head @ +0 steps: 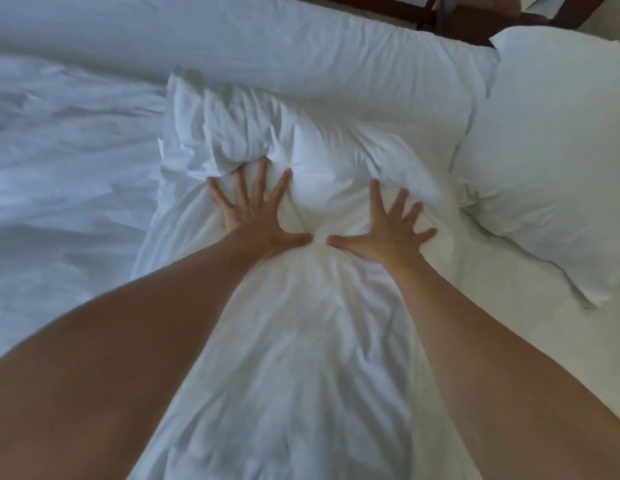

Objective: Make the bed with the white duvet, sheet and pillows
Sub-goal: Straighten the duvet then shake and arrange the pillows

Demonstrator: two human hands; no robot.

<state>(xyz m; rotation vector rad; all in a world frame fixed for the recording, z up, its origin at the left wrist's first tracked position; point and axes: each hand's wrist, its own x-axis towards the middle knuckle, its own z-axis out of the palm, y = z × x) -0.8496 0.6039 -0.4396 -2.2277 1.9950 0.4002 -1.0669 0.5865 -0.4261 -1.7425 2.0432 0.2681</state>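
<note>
Fingers splayed wide — both hands pressing pillow

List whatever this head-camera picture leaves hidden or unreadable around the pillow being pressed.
- Near end of the crumpled white pillow: cut off by the bottom edge and covered by both forearms.
- Fabric beneath the left hand and right hand: hidden by the flat palms.
- Dark wooden furniture: cropped by the top edge, blurred.

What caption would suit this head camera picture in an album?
Both hands, left hand and right hand, press flat with spread fingers on a rumpled white pillow.
</note>
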